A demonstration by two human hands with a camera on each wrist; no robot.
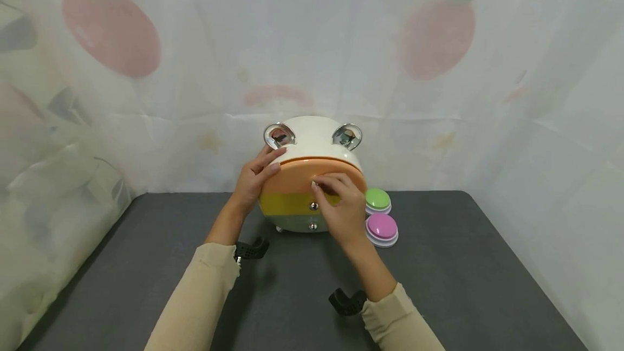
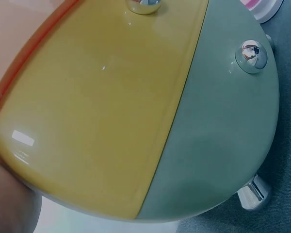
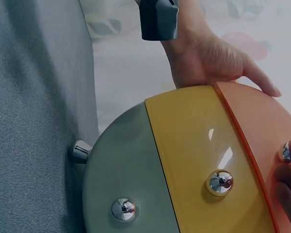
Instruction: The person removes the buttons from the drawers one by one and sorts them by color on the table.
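We see a round box (image 1: 312, 177) standing at the middle of a dark table (image 1: 463, 286), close to the far edge and a pale printed curtain (image 1: 439, 42). The box has a white body with two chrome ear-shaped loops (image 1: 279, 135) on top, and its front is split into three drawers: orange (image 1: 297, 175) on top, yellow (image 1: 283, 203) in the middle, grey-green (image 1: 292, 223) at the bottom. The two lower drawers each carry a chrome knob (image 1: 314, 206). The orange drawer sits a little proud of the body.

Our left hand (image 1: 253, 180) rests against the left side of the box, fingers straight and laid along the upper edge where the white body meets the orange drawer. The right wrist view shows the thumb lying flat on the orange front.

Our right hand (image 1: 341, 205) is at the front of the box, fingers curled over the middle of the orange drawer. In the right wrist view the fingertips (image 3: 288, 187) close around that drawer's knob (image 3: 286, 152).

Just right of the box, two dome buttons lie on the table: a green one (image 1: 377, 200) farther away and a pink one (image 1: 382, 229) nearer, close together. The box stands on short chrome feet (image 2: 252, 193).
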